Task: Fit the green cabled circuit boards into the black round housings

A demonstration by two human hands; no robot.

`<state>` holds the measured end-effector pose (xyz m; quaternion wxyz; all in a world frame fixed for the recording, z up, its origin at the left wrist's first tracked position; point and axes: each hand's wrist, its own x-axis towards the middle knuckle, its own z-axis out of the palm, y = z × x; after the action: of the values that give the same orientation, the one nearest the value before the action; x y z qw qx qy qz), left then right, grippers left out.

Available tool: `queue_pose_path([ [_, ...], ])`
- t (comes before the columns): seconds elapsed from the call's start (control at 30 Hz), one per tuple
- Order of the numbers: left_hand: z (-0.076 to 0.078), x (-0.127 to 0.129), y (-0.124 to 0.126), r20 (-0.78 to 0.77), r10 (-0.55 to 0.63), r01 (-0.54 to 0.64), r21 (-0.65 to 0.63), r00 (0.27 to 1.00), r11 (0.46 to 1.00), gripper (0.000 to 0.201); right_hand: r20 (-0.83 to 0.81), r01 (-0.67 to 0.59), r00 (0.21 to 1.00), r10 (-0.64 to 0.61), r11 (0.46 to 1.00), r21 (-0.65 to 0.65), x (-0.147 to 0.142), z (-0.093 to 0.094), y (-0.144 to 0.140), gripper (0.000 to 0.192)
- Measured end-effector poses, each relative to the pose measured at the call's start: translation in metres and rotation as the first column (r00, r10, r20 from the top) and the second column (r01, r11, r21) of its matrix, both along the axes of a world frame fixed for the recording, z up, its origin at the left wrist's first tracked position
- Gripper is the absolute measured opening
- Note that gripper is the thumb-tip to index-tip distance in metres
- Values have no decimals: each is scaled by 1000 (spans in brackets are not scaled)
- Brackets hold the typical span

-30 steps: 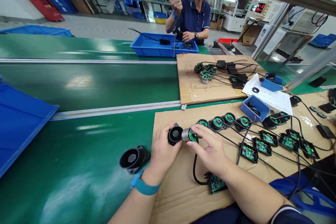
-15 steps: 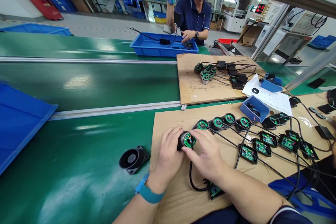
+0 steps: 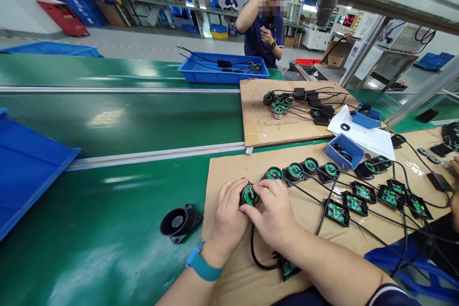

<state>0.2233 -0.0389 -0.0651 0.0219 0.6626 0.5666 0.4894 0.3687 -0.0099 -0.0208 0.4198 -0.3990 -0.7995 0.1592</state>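
Note:
Between my two hands is a round black fan motor (image 3: 248, 195) with a green circuit board facing up. My left hand (image 3: 229, 213) wraps its left side. The thumb and fingers of my right hand (image 3: 272, 208) close on its right edge and the cable by the board. That black cable loops down to a small open box with a circuit board (image 3: 288, 267), partly behind my right forearm. Just beyond my hands, similar motors in black housings (image 3: 273, 173) stand in a row on the cardboard (image 3: 224, 172). An empty black fan housing (image 3: 179, 222) lies on the green bench to the left.
Several open boxes with circuit boards (image 3: 337, 213) and cables spread to the right. A small blue bin (image 3: 344, 150) and paper sheet (image 3: 375, 134) lie behind them. More motors (image 3: 278, 113) sit on the far cardboard. Across the bench stands a person (image 3: 263, 33) behind a blue tray (image 3: 215, 76).
The motor has settled deeper between my hands, and my right fingers have moved over its board's edge. Across the bench, the person has raised the hand that was at the tray.

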Motion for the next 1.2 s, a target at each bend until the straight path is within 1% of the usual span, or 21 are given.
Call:
queue_pose_path([
  [0.1,3,-2,-1,68,4,-1,-44,998,999,38,-33,-89,995,91,995,52,3,-2,2,44],
  [0.2,7,-3,-1,136,0,13,-91,991,996,41,-36,-176,984,177,984,37,7,-4,3,52],
  [0.23,8,-2,-1,158,-1,17,-100,987,995,41,-32,-204,978,204,979,18,9,-3,4,51],
  [0.33,8,0,-1,255,29,8,-144,966,990,36,-31,-294,956,293,955,-32,13,-2,8,37],
  [0.37,7,0,0,291,42,8,-168,956,986,37,-33,-316,949,315,948,-41,14,-2,10,37],
  [0.43,5,0,1,342,45,27,-205,939,978,39,-37,-343,939,341,939,-39,16,-4,14,44],
  [0.5,5,-3,3,343,29,49,-215,939,975,42,-36,-352,936,351,935,-38,17,-5,17,48],
  [0.57,6,-8,5,303,8,54,-199,953,979,42,-30,-358,933,357,933,-39,18,-6,20,48],
  [0.67,9,-15,7,244,-24,68,-170,970,983,44,-18,-385,923,385,922,-38,18,-4,21,48],
  [0.73,9,-18,8,237,-44,85,-163,970,983,46,-6,-393,919,393,919,-35,19,-2,21,47],
  [0.8,5,-20,9,243,-44,92,-191,969,977,48,10,-390,920,391,920,-37,19,-1,20,46],
  [0.83,2,-20,9,243,-42,99,-228,969,969,49,22,-388,921,390,920,-53,18,-2,20,44],
  [0.9,-2,-23,9,232,-78,156,-339,970,928,48,52,-385,918,392,916,-115,17,-7,20,40],
  [1.0,-1,-30,9,230,-215,302,-480,949,823,52,98,-376,912,399,907,-192,12,-18,21,39],
  [1.03,1,-34,9,233,-249,335,-503,940,797,54,110,-373,911,397,908,-190,9,-22,21,40],
  [1.1,9,-43,9,250,-289,380,-525,924,762,56,134,-366,912,388,916,-164,3,-30,23,41],
  [1.13,13,-48,9,282,-300,409,-533,911,741,55,150,-360,912,381,921,-147,1,-33,24,39],
  [1.2,19,-58,9,416,-291,490,-532,862,690,52,187,-353,910,369,928,-115,-4,-37,26,32],
])
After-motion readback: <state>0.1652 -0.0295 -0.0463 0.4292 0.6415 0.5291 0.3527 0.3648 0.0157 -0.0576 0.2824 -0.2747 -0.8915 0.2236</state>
